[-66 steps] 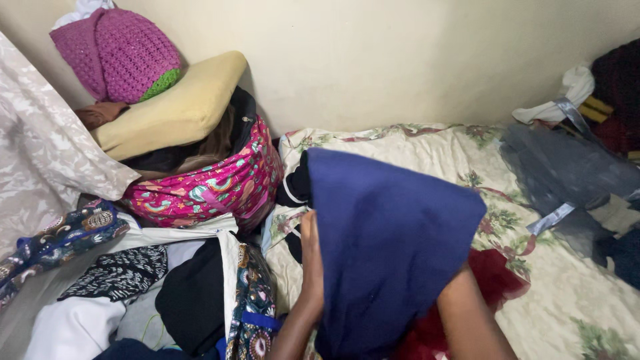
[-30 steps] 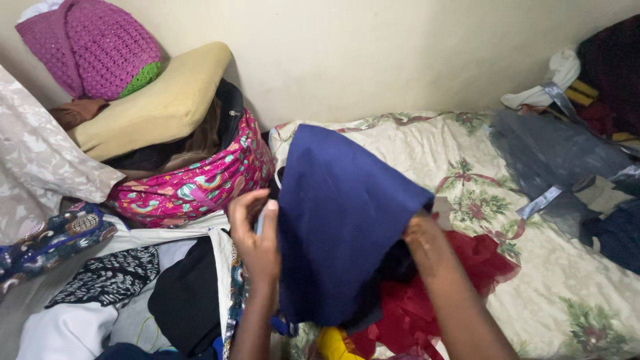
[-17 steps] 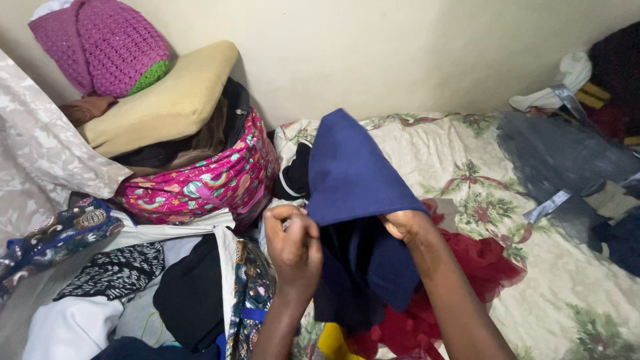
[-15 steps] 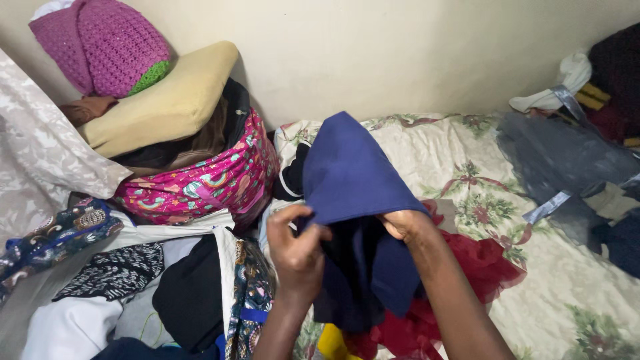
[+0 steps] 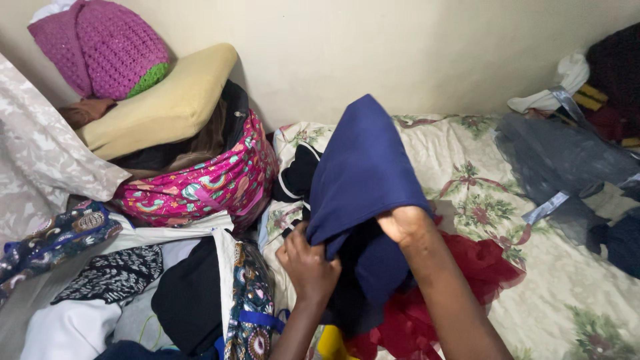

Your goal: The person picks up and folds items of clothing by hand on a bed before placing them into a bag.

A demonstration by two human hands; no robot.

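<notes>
both hands, left hand (image 5: 308,264) and right hand (image 5: 408,223), clutch navy cloth (image 5: 363,167) above bed (image 5: 573,293)

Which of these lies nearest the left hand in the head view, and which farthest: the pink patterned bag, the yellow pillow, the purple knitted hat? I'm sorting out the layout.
1. Pink bag: nearest, up and to the left of the left hand.
2. Yellow pillow: farther, resting on top of the bag's pile.
3. Purple hat: farthest, in the top left corner against the wall.
</notes>
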